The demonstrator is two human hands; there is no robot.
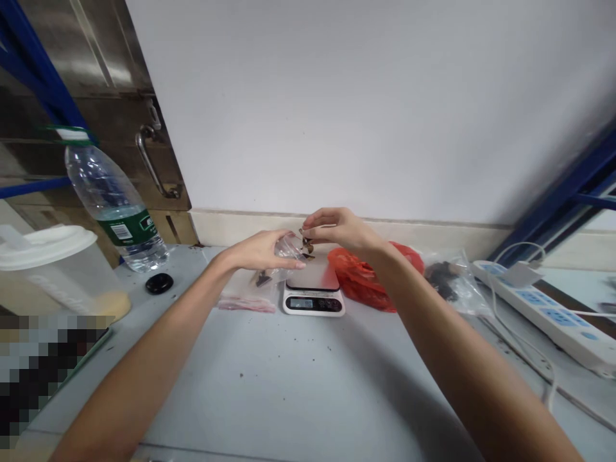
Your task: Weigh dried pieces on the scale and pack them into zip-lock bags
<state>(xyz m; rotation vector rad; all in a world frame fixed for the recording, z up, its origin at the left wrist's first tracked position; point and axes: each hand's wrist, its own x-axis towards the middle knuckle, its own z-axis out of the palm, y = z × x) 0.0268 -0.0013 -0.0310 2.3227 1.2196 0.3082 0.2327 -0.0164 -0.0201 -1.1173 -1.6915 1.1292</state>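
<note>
- Brown, dry-looking pieces [308,245] are at the centre of the frame, above the scale's plate and just beside the mouth of a clear bag [287,249].
- Of the two hands, the right hand [342,228] seems to pinch the pieces between its fingertips; the left hand [264,249] grips the clear bag between thumb and fingers.
- Step in hand, as I judge it: passing pieces between the bag and the right fingers; one view does not tell which way they go.
- From here, the next move calls for a steady bag mouth, a light pinch on what look like brittle pieces, and fingers off the plate if a reading is wanted.
- Below the hands, the white scale [314,304] has a lit display, its digits too small to read.
- Left of the scale lie flat clear bags [247,303] with reddish edges; a dark piece shows near them, though I cannot tell in which bag.
- Right of centre, a red plastic bag [370,282] sits behind the right forearm; farther right are a clear bag of dark stuff [446,280] and a power strip [553,316].
- Dark crumbs dot the worktop [226,410]; a water bottle [126,215] stands at left.
</note>
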